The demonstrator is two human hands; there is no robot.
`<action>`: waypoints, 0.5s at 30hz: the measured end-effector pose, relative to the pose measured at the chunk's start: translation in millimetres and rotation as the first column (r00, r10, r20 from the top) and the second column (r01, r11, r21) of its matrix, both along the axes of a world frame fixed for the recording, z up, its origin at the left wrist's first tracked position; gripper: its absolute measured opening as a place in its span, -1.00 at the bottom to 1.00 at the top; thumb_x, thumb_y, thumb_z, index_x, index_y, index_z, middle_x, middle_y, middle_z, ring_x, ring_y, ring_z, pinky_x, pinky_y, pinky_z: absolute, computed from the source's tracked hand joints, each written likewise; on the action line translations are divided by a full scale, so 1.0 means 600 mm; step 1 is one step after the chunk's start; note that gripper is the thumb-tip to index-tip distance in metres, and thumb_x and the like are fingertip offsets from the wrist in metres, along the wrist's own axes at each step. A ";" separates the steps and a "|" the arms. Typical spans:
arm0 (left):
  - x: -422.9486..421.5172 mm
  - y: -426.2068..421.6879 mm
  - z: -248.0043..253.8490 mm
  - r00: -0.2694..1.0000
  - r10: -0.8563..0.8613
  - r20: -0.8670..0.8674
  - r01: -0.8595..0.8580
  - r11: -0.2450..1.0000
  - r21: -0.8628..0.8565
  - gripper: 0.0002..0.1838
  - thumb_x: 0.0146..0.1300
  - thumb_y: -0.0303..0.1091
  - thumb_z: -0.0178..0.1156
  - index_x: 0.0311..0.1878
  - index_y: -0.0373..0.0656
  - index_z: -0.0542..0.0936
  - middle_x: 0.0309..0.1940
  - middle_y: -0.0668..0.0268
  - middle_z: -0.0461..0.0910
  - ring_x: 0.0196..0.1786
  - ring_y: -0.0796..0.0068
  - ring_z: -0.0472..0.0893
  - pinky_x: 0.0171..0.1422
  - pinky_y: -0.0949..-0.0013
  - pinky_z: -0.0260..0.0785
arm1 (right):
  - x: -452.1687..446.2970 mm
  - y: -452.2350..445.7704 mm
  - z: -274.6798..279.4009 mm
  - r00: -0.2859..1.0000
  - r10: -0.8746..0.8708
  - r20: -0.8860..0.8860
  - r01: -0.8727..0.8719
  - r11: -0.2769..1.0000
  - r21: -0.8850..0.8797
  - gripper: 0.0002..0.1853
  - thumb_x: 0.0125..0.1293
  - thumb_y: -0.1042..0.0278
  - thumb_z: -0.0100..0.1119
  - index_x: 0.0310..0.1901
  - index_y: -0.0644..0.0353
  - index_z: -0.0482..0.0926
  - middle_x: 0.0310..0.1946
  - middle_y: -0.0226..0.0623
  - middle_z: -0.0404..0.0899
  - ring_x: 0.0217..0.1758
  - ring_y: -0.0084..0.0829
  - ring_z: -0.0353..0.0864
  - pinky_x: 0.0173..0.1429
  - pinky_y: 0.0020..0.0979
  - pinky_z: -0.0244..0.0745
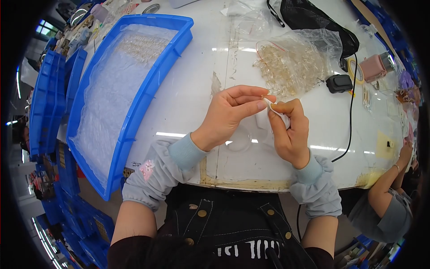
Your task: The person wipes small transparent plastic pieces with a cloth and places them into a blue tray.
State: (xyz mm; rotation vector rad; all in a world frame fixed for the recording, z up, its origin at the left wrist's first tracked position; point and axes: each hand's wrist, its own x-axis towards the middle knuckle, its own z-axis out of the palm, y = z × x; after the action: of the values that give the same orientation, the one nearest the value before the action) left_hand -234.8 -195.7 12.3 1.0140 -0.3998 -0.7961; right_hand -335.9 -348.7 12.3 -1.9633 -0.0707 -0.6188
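Observation:
My left hand (235,107) is closed in a pinch, thumb against fingertips, on something too small to make out. Just to its right, my right hand (291,132) grips a folded white cloth (282,118), and its upper edge touches the left fingertips. Behind both hands lies an open clear plastic bag (320,42) with a heap of small, clear, yellowish pieces (286,67) spilling from it. On the left stands a blue tray (154,96) lined with clear plastic film (105,94); rows of similar small pieces (143,47) lie at its far end.
A black box (339,83) with a cable (351,125) sits right of the bag. Beyond are a black mesh bag (309,18), a tape roll (356,71) and a pink case (372,68). Blue crates (47,103) are stacked far left. Another person's arm (387,184) rests at right.

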 end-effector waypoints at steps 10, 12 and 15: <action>-0.004 0.000 0.009 0.989 0.038 0.139 -0.041 0.999 0.017 -0.72 0.34 -0.60 0.19 0.11 -0.31 0.57 0.04 0.00 0.66 0.12 0.38 0.65 0.25 0.36 0.50 | -0.003 0.003 0.002 0.995 0.091 -0.042 -0.075 0.956 0.283 -0.89 0.35 0.62 0.13 -0.14 0.31 0.43 -0.38 -0.31 0.54 -0.33 -0.63 0.49 -0.22 -0.54 0.38; -0.004 0.000 0.006 0.987 0.036 0.157 -0.037 0.999 0.002 -0.73 0.34 -0.60 0.19 0.10 -0.31 0.57 0.04 0.00 0.66 0.11 0.37 0.65 0.24 0.36 0.52 | -0.003 0.004 0.001 0.996 0.089 -0.023 -0.078 0.955 0.287 -0.89 0.35 0.61 0.13 -0.15 0.31 0.42 -0.37 -0.32 0.55 -0.32 -0.63 0.49 -0.22 -0.55 0.38; -0.003 0.003 0.008 0.978 0.046 0.204 -0.047 0.999 0.001 -0.73 0.34 -0.60 0.20 0.09 -0.31 0.58 0.03 0.00 0.67 0.10 0.35 0.66 0.23 0.34 0.53 | -0.004 -0.002 -0.003 0.995 0.101 -0.011 -0.093 0.951 0.294 -0.89 0.36 0.61 0.13 -0.14 0.31 0.42 -0.37 -0.32 0.55 -0.31 -0.64 0.48 -0.21 -0.56 0.37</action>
State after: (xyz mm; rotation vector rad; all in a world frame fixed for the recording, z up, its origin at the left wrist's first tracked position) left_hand -236.8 -193.9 17.3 1.1111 -0.5477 -0.6538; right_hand -338.2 -349.9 10.6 -1.6686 -0.0555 -0.5075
